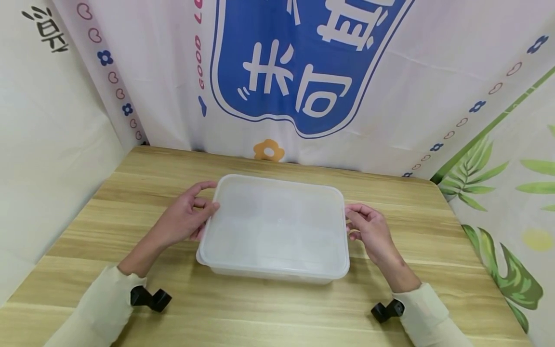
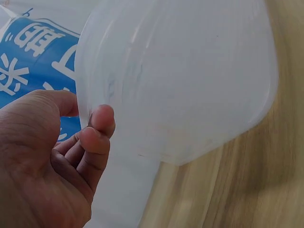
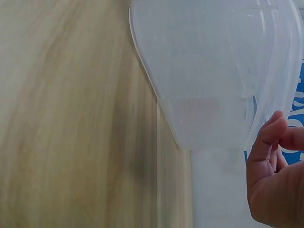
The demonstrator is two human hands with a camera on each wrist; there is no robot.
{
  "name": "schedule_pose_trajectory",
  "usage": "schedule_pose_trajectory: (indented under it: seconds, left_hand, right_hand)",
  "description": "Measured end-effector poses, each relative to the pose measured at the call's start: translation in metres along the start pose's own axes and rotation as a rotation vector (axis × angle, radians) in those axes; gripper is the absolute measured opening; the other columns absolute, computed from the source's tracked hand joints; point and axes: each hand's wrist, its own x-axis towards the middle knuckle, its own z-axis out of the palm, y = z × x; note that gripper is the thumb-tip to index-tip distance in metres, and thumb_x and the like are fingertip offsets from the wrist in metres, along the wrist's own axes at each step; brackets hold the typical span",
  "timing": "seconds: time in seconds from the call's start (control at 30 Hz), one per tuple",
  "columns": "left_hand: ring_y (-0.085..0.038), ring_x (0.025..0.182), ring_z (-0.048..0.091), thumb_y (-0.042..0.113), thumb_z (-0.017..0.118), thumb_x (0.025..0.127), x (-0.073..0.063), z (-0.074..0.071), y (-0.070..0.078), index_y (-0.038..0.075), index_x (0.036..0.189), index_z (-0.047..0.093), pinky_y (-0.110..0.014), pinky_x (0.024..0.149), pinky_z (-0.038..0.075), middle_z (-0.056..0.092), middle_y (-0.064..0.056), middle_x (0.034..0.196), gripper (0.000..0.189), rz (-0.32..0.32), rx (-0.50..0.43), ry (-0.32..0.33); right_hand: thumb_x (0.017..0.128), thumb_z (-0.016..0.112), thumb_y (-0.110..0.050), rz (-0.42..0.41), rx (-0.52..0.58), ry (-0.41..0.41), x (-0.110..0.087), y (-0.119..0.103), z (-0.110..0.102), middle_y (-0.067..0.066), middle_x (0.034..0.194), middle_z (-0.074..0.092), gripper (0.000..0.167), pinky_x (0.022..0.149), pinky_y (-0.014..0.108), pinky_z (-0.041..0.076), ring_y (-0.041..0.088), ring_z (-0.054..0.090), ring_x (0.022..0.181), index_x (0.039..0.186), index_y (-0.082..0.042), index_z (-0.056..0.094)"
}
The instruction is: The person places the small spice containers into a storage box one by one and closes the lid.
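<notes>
A translucent white plastic box [image 1: 275, 226] with a flat, rounded-corner lid stands in the middle of the head view. My left hand [image 1: 186, 217] grips its left side, thumb on the lid's edge and the other fingers lower down. On the opposite side, my right hand [image 1: 368, 229] holds the right edge between thumb and bent fingers. The left wrist view has the fingertips [image 2: 102, 121] right at the box's rim. In the right wrist view, the curled fingers [image 3: 266, 142] overlap the box's side wall. No contents show clearly through the cloudy plastic.
The box is over a light wood-grain table [image 1: 269, 313]. Behind the table hangs a white curtain [image 1: 173, 115] with a blue printed panel. A cloth with green leaf prints [image 1: 511, 279] hangs at the right, and a plain pale cloth [image 1: 47, 159] at the left.
</notes>
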Motion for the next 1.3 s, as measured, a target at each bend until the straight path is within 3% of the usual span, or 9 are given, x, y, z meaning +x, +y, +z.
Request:
schedule_pose_trajectory:
  seconds: [0.37,0.93,1.3]
  left_hand:
    - [-0.02,0.044,0.051,0.019,0.061,0.106,0.0037,0.0004,0.0007,0.003,0.155,0.036,-0.036,0.04,0.05,0.066,-0.015,0.083,0.057,-0.024,0.053,-0.005]
    - [-0.03,0.045,0.051,0.022,0.062,0.106,0.0067,-0.001,-0.0045,0.002,0.155,0.038,-0.031,0.041,0.045,0.055,-0.008,0.064,0.058,-0.008,0.159,-0.014]
    - [-0.015,0.044,0.046,0.023,0.062,0.105,0.0059,-0.0011,-0.0043,-0.001,0.155,0.039,-0.028,0.04,0.041,0.052,-0.006,0.062,0.06,0.009,0.172,-0.032]
  right_hand:
    - [0.103,0.064,-0.014,0.038,-0.005,-0.005,0.0026,0.0063,0.0009,0.005,0.092,0.068,0.02,0.054,0.02,0.052,0.01,0.061,0.066,0.112,0.003,0.063]
    - [0.105,0.061,-0.015,0.052,-0.091,-0.024,0.0071,0.0076,0.0006,0.003,0.093,0.067,0.028,0.058,0.023,0.054,0.012,0.061,0.071,0.121,0.007,0.058]
    - [0.105,0.06,-0.017,0.03,-0.151,-0.027,0.0066,0.0099,-0.002,0.006,0.096,0.067,0.03,0.062,0.028,0.057,0.014,0.063,0.074,0.126,0.005,0.058]
